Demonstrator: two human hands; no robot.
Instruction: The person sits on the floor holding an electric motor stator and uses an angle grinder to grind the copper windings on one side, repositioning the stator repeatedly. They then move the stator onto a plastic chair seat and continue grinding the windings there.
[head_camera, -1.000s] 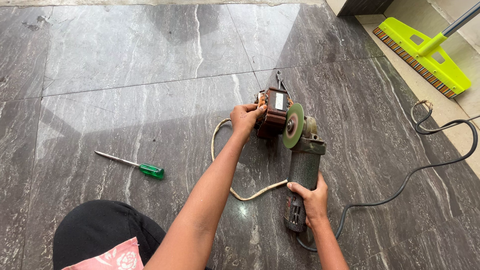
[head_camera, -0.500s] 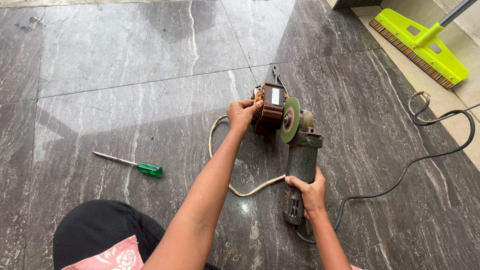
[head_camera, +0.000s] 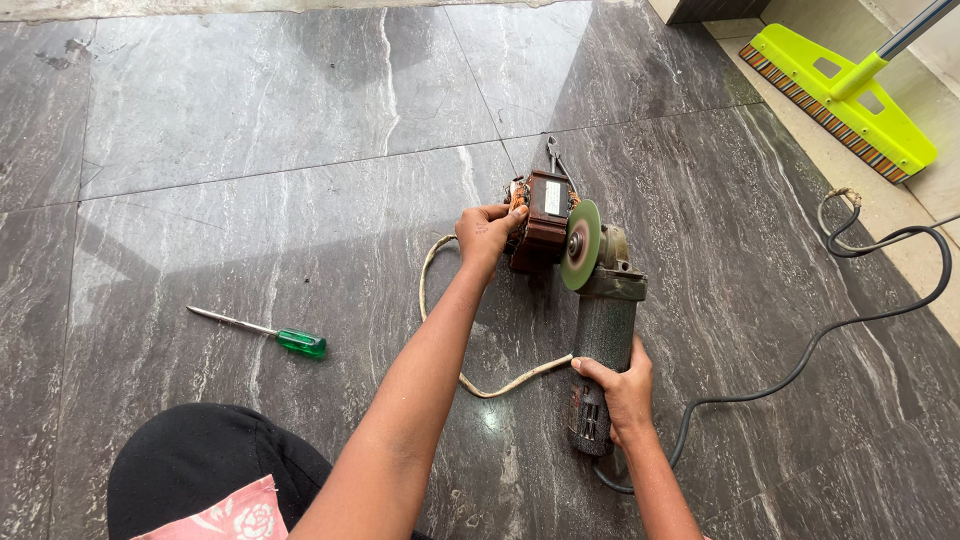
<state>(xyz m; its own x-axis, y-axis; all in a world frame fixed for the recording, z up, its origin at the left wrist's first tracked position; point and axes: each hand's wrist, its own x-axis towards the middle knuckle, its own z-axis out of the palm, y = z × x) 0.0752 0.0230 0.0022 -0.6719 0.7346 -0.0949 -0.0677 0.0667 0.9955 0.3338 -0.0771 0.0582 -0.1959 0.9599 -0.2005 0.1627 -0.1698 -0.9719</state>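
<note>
Brown motor stator (head_camera: 541, 222) upright on floor, touching grinder (head_camera: 600, 330) disc.

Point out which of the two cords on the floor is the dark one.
The black cord, curving right from the angle grinder in the right hand. The other cord, looping near the left forearm, is pale beige.

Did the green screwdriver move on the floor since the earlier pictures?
No. The green screwdriver lies in the same spot left of the floor tile seam; only the camera shifted.

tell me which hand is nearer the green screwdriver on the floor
Left. The left hand grips the brown motor core, right of the green screwdriver. The right hand holds the angle grinder, farther right.
</note>
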